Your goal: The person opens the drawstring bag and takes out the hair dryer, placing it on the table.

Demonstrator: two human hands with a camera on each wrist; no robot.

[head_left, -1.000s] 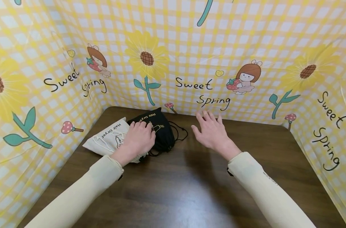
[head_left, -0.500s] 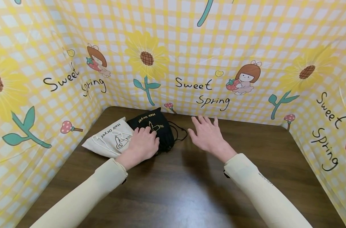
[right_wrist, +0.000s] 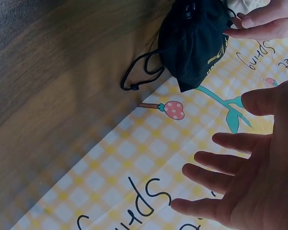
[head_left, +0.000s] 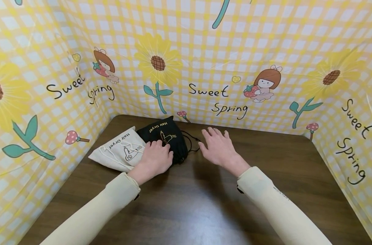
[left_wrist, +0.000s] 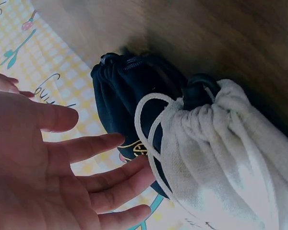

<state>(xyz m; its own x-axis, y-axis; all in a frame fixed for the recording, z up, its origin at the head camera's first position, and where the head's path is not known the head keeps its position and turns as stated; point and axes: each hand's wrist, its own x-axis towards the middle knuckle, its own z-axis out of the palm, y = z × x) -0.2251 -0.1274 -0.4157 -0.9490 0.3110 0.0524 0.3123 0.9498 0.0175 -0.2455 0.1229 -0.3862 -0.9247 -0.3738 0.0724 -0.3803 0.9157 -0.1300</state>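
Note:
Two drawstring bags printed "Hair Dryer" lie side by side on the table's back left, a white one point(head_left: 117, 149) overlapping a black one point(head_left: 155, 131). My left hand point(head_left: 156, 158) is over the place where the bags meet, palm down with fingers spread and lightly bent; the left wrist view shows nothing in its palm. The left fingertips point(left_wrist: 115, 140) are close to the black bag and the white cord point(left_wrist: 140, 120); contact cannot be told. My right hand point(head_left: 218, 148) hovers right of the black bag's cord point(head_left: 193, 144), fingers spread and holding nothing.
A dark wood table point(head_left: 186, 211) with rounded back corners carries the bags. Yellow checked cloth point(head_left: 204, 61) with flowers and "Sweet Spring" lettering hangs along its back and both sides.
My left hand has slid right and toward me, uncovering more of both bags' print. My right hand has moved left and a little nearer, closer to the black cord. The bags stay put.

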